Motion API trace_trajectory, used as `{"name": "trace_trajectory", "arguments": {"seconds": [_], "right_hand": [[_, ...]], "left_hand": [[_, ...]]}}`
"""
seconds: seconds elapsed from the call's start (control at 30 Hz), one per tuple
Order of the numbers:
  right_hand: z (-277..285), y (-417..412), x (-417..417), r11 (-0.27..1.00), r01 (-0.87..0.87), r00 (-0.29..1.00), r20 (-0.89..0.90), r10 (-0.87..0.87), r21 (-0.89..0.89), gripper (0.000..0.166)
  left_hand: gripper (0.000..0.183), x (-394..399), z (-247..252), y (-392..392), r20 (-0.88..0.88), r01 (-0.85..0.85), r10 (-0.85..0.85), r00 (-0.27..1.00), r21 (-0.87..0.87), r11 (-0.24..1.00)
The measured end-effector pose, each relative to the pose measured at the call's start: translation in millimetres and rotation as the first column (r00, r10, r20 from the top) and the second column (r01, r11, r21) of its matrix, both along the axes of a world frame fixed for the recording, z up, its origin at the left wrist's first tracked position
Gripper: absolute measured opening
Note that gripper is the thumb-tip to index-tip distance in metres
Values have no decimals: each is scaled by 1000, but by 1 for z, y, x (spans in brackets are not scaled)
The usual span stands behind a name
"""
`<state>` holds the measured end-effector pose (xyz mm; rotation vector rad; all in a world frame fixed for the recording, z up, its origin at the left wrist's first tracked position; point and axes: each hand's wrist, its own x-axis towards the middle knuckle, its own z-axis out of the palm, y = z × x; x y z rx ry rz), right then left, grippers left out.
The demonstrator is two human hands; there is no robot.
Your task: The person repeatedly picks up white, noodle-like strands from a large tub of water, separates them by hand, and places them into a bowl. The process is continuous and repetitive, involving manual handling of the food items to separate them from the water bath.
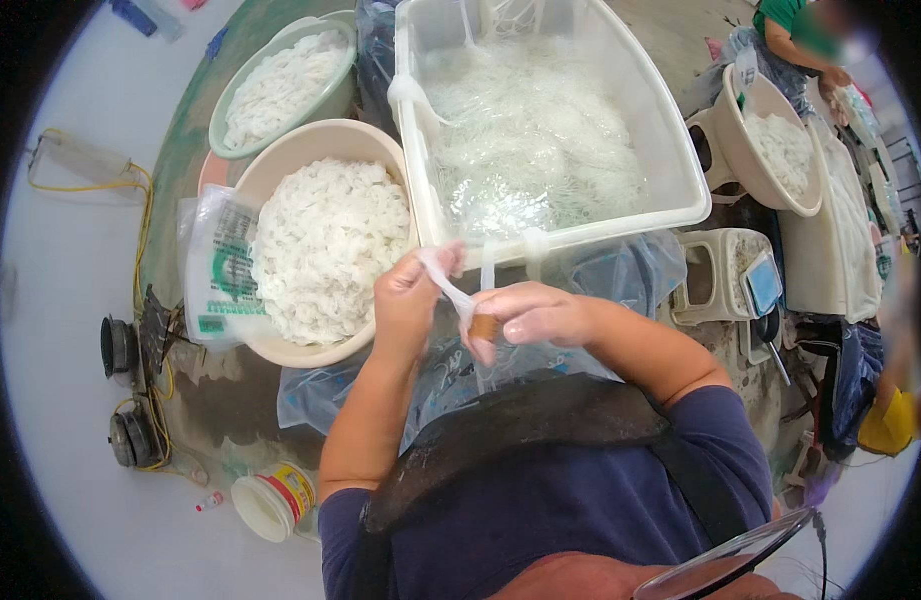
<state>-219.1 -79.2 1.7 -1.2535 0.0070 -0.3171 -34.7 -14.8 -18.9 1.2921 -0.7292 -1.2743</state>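
Observation:
A wet white strip of soft material (pixel 447 283) is stretched between my two hands. My left hand (pixel 410 281) pinches its upper end beside the rim of the beige basin. The lower end is held by my right hand (pixel 517 311), where a small brown piece (pixel 483 328) shows at the fingers; whether it is a tool or a finger wrap I cannot tell. Beyond my hands stands a large white plastic tub (pixel 618 229) with pale stringy material in water (pixel 543 142). The beige basin (pixel 333 133) at the left holds a heap of white pieces (pixel 329 251).
A green basin (pixel 219 135) of white material stands at the far left, and printed plastic bags (pixel 224 270) hang over the beige basin's edge. To the right are a plastic stool (pixel 719 244) and another filled basin (pixel 730 142). A co-worker's arm (pixel 794 52) shows at upper right.

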Motion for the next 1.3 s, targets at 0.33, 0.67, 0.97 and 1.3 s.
{"name": "trace_trajectory", "arguments": {"seconds": [0.33,0.67,0.97,1.3], "right_hand": [[-31,0,16,801,334,887,-123,-446,-496,17],[-9,-10,8,454,225,828,-77,-555,-862,21],[2,-17,8,547,131,850,-191,-492,-827,22],[5,-9,7,645,535,776,16,-631,-546,17]], "left_hand": [[36,-3,22,2,-245,139,-211,946,-281,950],[13,12,38,-2,964,632,218,152,-264,729],[9,-8,39,18,-261,46,-178,949,-442,896],[19,29,45,22,-176,105,-130,976,-147,984]]}}
